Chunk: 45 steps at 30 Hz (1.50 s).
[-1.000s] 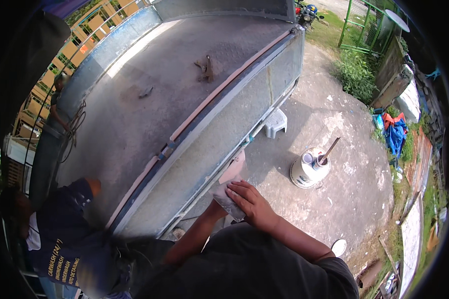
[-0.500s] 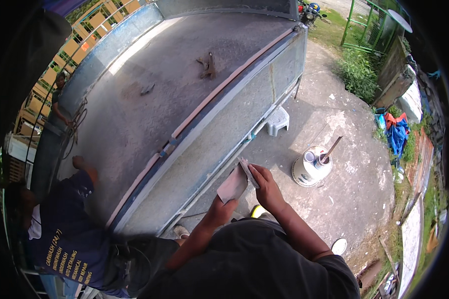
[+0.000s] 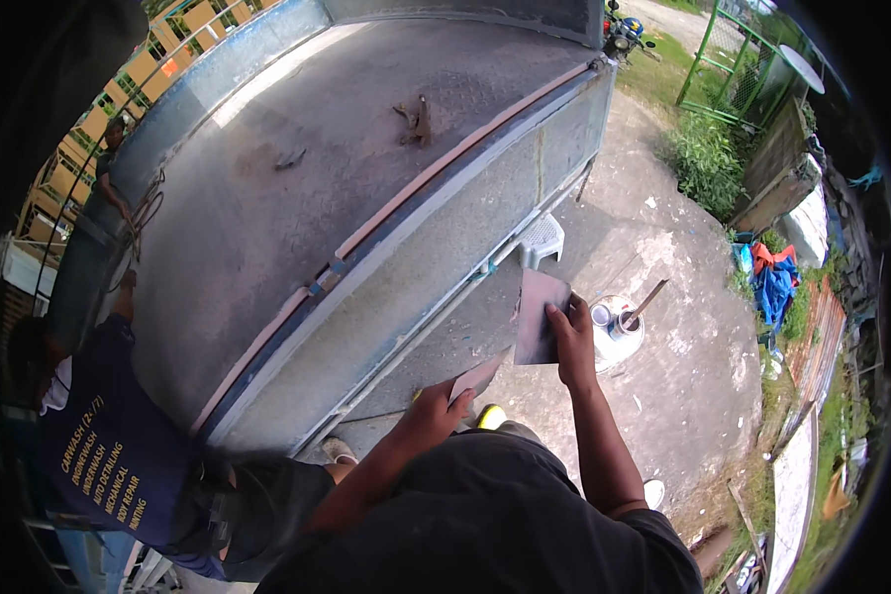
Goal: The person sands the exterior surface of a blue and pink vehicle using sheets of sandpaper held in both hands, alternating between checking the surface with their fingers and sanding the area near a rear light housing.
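My left hand (image 3: 434, 414) is closed on the near end of a thin, flat putty spreader (image 3: 479, 377), its face pinkish. Up and to the right, my right hand (image 3: 575, 344) pinches the right edge of a rectangular putty plate (image 3: 539, 315), thumb across its face. Pink-grey smears cover this plate, which is darker toward the lower part. The two sheets are apart, both above the concrete beside a truck bed's metal side wall (image 3: 436, 257). A pinkish band (image 3: 445, 173) runs along the top of that wall.
A white pail (image 3: 619, 348) carries open cans and a stick beyond my right hand. A grey plastic stool (image 3: 542, 238) stands by the wall. A co-worker in a dark shirt (image 3: 119, 436) leans over the bed at left; another person (image 3: 115, 168) is farther off.
The two sheets, close together before, have come apart. My right hand has moved right with its plate, turning the face into view; my left has dropped slightly. The near co-worker's arm reaches farther.
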### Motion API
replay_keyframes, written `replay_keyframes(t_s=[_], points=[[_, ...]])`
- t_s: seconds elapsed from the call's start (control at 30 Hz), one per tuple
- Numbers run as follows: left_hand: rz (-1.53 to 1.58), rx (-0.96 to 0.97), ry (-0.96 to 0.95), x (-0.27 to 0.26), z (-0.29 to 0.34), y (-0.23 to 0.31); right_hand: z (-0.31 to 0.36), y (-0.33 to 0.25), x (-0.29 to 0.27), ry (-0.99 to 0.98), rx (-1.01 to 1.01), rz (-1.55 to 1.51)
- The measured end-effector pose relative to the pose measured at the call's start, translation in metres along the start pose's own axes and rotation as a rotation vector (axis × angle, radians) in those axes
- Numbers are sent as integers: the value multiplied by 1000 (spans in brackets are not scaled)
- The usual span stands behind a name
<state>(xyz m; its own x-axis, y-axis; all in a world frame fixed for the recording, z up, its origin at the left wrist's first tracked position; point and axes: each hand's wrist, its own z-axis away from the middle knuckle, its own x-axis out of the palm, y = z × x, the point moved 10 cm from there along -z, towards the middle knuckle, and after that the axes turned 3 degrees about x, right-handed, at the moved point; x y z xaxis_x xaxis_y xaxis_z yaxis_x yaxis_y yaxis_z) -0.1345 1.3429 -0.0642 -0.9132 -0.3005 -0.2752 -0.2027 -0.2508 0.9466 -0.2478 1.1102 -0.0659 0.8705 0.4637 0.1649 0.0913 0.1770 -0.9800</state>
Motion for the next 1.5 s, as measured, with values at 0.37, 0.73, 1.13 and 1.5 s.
replay_keyframes(t_s=[0.37, 0.73, 1.13, 1.5], points=[[-70, 202, 63, 22, -34, 44, 36, 59, 1, -17, 185, -31], [-51, 104, 43, 36, -77, 15, 79, 76, -14, -41, 336, 24], [-732, 525, -41, 10, -88, 38, 83, 21, -66, -8, 92, 394], [-885, 697, -173, 32, -66, 60, 75, 0, 3, -293, -455, 1146]])
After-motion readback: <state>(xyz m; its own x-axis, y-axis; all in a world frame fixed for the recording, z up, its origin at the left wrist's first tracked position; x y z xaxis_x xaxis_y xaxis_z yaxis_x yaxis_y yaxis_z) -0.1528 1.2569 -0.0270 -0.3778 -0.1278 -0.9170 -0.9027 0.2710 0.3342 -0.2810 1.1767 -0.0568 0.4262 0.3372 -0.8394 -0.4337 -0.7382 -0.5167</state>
